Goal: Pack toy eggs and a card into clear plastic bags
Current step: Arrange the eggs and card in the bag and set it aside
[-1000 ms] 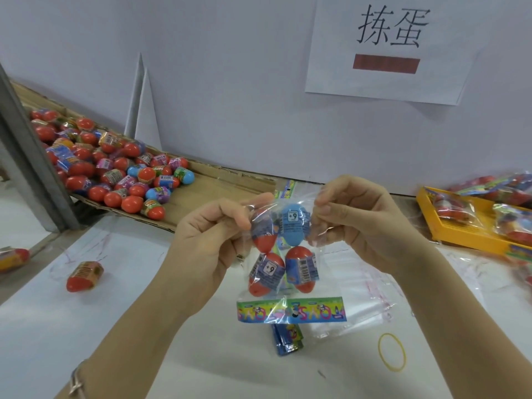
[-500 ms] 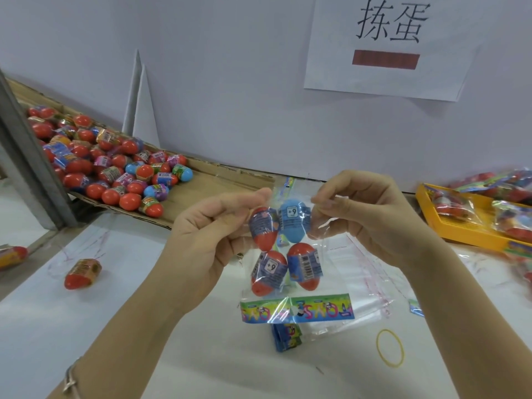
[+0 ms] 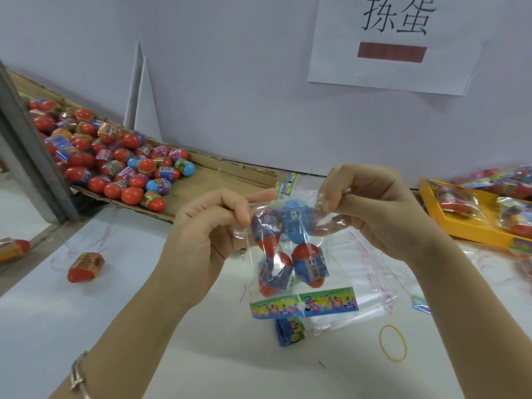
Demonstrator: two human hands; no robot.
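Note:
A clear plastic bag (image 3: 331, 272) hangs above the white table, held at its top by both hands. Inside it are several toy eggs: a blue one (image 3: 296, 223) at the top and red ones with blue wrappers (image 3: 309, 264) below. A colourful card (image 3: 305, 303) lies across the bag's bottom. My left hand (image 3: 207, 234) pinches the bag's top left edge. My right hand (image 3: 371, 208) pinches the top right edge with curled fingers.
A heap of loose toy eggs (image 3: 109, 159) lies on flat cardboard (image 3: 218, 180) at the left. One stray egg (image 3: 85, 266) sits on the table. Empty clear bags (image 3: 371, 283), blue cards (image 3: 289, 332) and a yellow rubber band (image 3: 393, 342) lie under the hands. A yellow tray (image 3: 431, 214) of packed bags stands right.
Both hands still hold the bag's top; the fingers have worked along the opening and the bag hangs slightly lower and twisted.

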